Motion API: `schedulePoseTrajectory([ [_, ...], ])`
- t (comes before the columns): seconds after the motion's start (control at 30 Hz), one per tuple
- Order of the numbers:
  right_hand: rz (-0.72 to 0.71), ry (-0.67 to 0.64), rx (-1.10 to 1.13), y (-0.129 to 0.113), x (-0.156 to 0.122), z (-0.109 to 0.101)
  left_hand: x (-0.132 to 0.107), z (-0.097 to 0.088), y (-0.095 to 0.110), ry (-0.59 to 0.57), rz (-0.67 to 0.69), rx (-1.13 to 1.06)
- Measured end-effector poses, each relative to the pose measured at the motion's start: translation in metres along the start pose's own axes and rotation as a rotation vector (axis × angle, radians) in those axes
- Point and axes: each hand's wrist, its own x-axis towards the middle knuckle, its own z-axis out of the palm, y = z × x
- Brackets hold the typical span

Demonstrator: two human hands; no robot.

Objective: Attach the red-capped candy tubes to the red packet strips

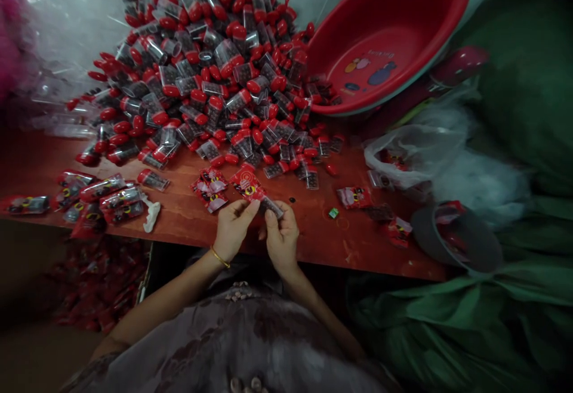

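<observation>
At the front of the table my left hand (233,226) pinches the lower edge of a small red printed packet (246,179). Close beside it, my right hand (283,235) grips a short clear tube (271,206) with dark contents, its end near the packet's mouth. Whether the tube is partly inside the packet I cannot tell. Left of my hands lie pink-and-red printed packets (210,188) in a small stack. Beyond them rises a big heap of clear tubes with red caps (201,83).
A red basin (403,23) tilts against the heap's right side. Filled packets (120,199) and a crumpled white scrap (152,216) lie left. To the right are a clear plastic bag (412,148), a grey bowl (430,232) and a green bit (333,213). Red packets (98,279) are piled below the table.
</observation>
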Motion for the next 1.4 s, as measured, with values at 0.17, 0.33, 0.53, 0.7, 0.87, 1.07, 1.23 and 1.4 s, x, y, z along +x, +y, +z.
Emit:
schedulePoseTrajectory([
  [0.17,0.085,-0.044,0.105,0.005,-0.003,0.009,0.001,0.003,-0.002,-0.023,-0.064,-0.107],
  [0.33,0.157,-0.038,0.17,0.006,0.002,0.017,-0.002,0.002,-0.002,-0.039,-0.066,-0.064],
  [0.53,0.063,-0.217,0.096,-0.006,0.006,0.009,0.009,-0.004,0.018,-0.017,-0.029,-0.13],
  [0.7,0.061,-0.196,0.044,-0.008,0.008,0.005,0.009,-0.007,0.017,-0.118,-0.084,-0.123],
  [0.87,0.035,-0.14,-0.028,-0.004,0.014,0.007,0.0,-0.011,0.008,-0.21,-0.181,-0.159],
  [1.07,-0.245,-0.179,-0.405,0.0,0.038,0.009,-0.001,-0.039,0.02,-0.207,-0.337,-0.196],
  [1.23,-0.428,-0.115,-1.037,0.011,0.085,-0.001,0.016,-0.101,0.057,0.258,-0.153,-0.34],
  [1.4,-0.397,-0.121,-1.283,0.028,0.08,0.0,0.021,-0.134,0.07,0.455,0.012,-0.337],
])
